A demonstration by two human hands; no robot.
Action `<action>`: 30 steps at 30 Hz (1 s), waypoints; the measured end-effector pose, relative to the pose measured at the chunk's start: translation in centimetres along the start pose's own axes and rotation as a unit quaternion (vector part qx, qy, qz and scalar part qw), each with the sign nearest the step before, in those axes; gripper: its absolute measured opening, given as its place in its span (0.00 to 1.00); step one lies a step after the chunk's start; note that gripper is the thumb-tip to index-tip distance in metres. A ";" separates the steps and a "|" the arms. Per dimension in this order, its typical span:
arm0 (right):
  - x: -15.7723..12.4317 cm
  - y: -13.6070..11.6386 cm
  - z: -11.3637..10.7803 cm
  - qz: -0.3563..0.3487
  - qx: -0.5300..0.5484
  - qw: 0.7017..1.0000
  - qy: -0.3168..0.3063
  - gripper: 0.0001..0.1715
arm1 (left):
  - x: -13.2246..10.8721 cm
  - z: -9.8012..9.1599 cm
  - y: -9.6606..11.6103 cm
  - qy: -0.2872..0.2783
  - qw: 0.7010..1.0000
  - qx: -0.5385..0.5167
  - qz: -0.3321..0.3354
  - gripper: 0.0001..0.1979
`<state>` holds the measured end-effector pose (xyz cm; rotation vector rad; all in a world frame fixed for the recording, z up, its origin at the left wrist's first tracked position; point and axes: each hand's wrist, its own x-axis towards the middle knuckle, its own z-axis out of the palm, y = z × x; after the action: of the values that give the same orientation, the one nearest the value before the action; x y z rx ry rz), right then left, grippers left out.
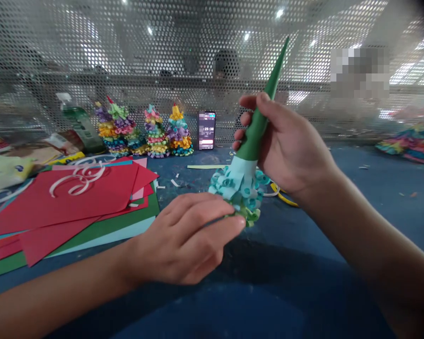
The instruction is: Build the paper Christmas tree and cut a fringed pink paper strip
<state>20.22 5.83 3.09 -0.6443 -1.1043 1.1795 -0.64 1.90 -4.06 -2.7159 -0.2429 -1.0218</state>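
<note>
My right hand point(286, 141) is wrapped round a tall green paper cone point(265, 103), holding it tilted with its tip up and to the right. Curled teal and green paper strips point(238, 190) ring the cone's base. My left hand point(189, 238) has its fingers pressed together at those curls, pinching the lowest green ones just above the blue table point(304, 263).
A stack of red, green and pale blue paper sheets point(77, 202) lies at the left. Three finished multicoloured paper trees point(146, 132) and a phone point(207, 130) stand against a perforated metal screen point(162, 56). Paper scraps dot the table; another colourful piece point(413, 141) sits far right.
</note>
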 end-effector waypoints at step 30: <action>4.6 1.7 -4.8 -0.035 -0.156 0.987 -0.009 0.10 | -2.3 6.3 0.2 -0.279 0.950 -0.102 -0.095 0.10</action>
<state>23.89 11.35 1.36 -0.8287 -1.3298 0.9625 1.68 3.21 -10.27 -3.1673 -0.5260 -0.2975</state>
